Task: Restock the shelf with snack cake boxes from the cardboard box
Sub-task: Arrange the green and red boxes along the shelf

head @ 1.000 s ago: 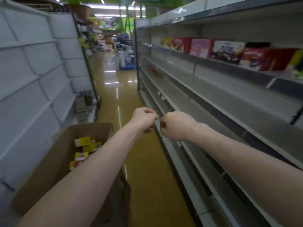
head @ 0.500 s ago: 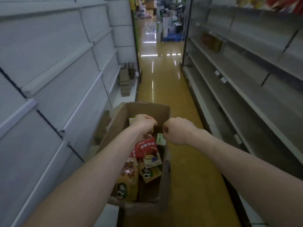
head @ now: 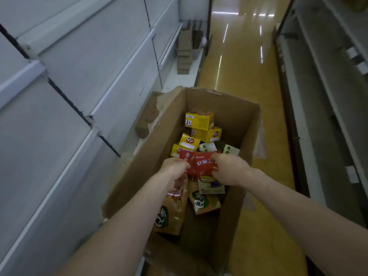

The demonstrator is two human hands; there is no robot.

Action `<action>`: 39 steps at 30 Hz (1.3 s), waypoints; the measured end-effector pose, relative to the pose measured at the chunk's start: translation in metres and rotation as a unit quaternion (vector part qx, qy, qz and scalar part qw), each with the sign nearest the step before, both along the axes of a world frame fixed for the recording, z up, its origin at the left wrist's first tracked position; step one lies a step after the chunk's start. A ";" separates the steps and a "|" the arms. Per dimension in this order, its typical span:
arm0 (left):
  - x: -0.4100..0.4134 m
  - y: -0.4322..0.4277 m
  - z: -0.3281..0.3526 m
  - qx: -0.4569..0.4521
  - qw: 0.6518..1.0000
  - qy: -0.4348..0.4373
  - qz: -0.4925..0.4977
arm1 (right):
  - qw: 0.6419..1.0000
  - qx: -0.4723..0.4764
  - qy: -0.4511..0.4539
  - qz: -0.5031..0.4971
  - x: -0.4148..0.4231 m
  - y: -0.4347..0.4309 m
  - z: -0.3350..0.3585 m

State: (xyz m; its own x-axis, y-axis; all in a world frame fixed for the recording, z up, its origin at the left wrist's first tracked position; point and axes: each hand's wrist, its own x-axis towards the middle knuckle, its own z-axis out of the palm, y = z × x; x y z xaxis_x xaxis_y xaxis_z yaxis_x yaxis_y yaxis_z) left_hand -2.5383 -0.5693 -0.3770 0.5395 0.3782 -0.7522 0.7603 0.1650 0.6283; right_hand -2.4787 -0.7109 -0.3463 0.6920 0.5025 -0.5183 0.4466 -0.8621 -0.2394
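Observation:
An open cardboard box (head: 237,108) stands on the aisle floor below me, filled with several snack cake boxes. Yellow boxes (head: 199,119) lie at its far end, and brown-green ones (head: 171,214) at its near end. Both hands are inside it. My left hand (head: 174,169) grips a red snack cake box (head: 186,156) at its left edge. My right hand (head: 229,169) grips a second red box (head: 204,163) beside it, fingers curled over its right end. The two red boxes touch each other.
Grey shelving (head: 326,116) runs along the right of the aisle, its lower shelves bare. White shelf backs (head: 79,76) line the left. Flattened cartons (head: 184,54) stand further up on the left, another carton (head: 147,120) leans beside the box. Yellow floor (head: 239,62) stretches ahead.
My view has swung down from the right shelves to the cardboard box. Both hands, fists held together in the air before, have dropped into the box and taken hold of the red boxes.

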 end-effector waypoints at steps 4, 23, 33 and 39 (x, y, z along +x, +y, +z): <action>0.019 -0.005 -0.043 -0.050 0.998 0.018 0.022 | 1.000 -0.023 0.008 -0.006 0.039 0.003 -0.041; 0.039 -0.001 -0.143 -0.150 0.986 0.021 0.063 | 0.987 -0.022 0.159 -0.024 0.117 0.031 -0.141; 0.026 0.022 -0.157 -0.173 0.979 -0.025 0.107 | 0.911 0.225 0.255 -0.231 0.120 0.056 -0.140; 0.015 0.028 -0.170 -0.150 0.970 -0.024 0.187 | 0.995 -0.055 0.056 -0.068 0.125 0.042 -0.187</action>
State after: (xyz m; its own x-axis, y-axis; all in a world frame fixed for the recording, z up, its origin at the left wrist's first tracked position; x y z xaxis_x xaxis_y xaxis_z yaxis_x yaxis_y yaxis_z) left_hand -2.5236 -0.5411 -0.5467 0.4440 0.3218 -0.8362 0.5828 0.6051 0.5423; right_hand -2.3539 -0.6687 -0.5333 0.6843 0.3440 -0.6429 0.2993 -0.9365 -0.1826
